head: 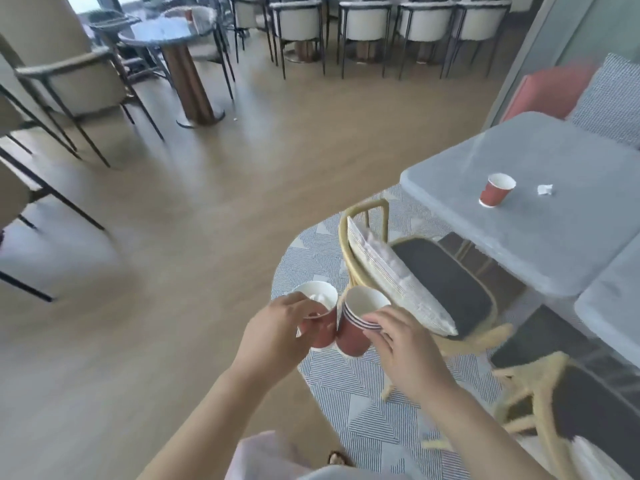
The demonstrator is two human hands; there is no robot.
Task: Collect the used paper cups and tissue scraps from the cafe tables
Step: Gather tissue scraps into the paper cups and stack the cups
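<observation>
My left hand (277, 332) grips a red paper cup (320, 325) with white tissue (320, 297) inside it. My right hand (403, 344) holds a stack of nested red paper cups (356, 327) by the rim, touching the left cup. Both are held in front of me above the floor. On the grey table (554, 244) at the right stands another red paper cup (496, 190), with a crumpled tissue scrap (545, 189) just to its right. A further red cup (188, 15) shows blurred on the round table (162, 31) at the far left.
A rattan chair (433, 268) with a striped cushion stands between me and the grey table, a second one (561, 407) nearer on the right. A striped rug (346, 386) lies underfoot. White chairs (367, 22) line the back, dark-framed chairs (69, 81) the left.
</observation>
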